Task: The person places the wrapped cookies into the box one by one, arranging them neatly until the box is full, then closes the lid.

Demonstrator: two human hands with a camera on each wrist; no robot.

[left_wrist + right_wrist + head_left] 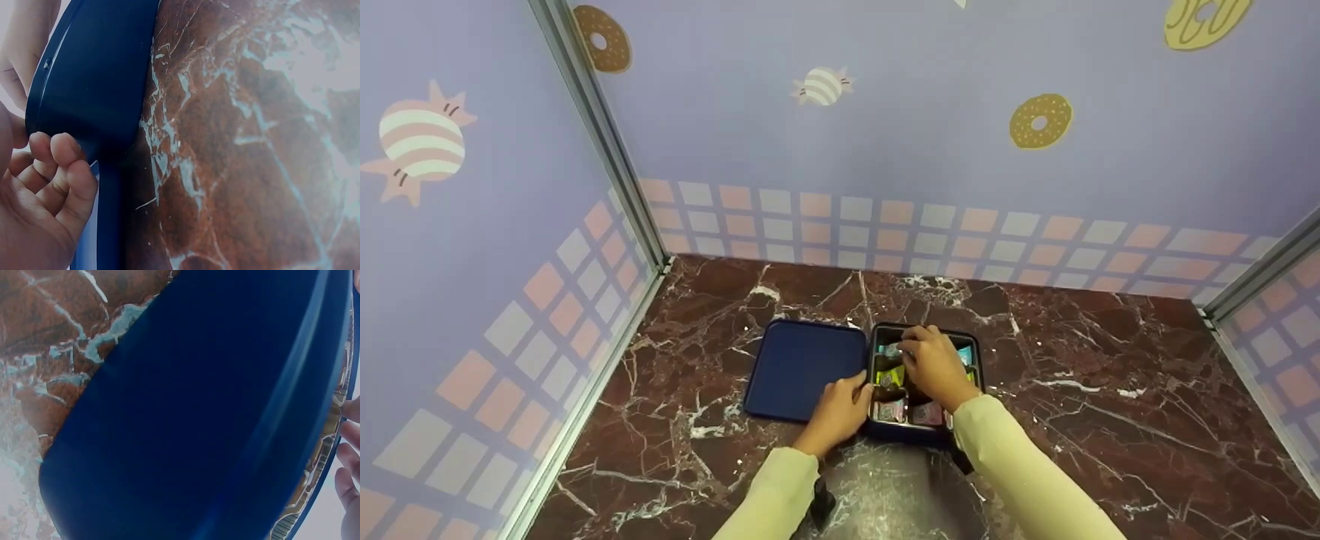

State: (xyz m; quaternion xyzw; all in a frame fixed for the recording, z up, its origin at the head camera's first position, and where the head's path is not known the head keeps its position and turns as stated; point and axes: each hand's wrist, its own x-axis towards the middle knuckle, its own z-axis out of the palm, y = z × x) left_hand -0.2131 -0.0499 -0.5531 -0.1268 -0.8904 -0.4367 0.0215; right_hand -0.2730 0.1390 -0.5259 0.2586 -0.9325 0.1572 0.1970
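Head view: both hands at open blue box (924,435) on marble table (1110,390).
Left hand (836,411) grips box edge, fingers curled; right hand (934,364) reaches among packets (889,410), grip unclear; lid (802,367) alongside.

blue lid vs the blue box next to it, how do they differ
The blue lid lies flat on the marble with nothing on it; the blue box holds small coloured packets in compartments. The right hand reaches into the box, while the left hand rests at the box's edge beside the lid. Both are dark blue with rounded corners.
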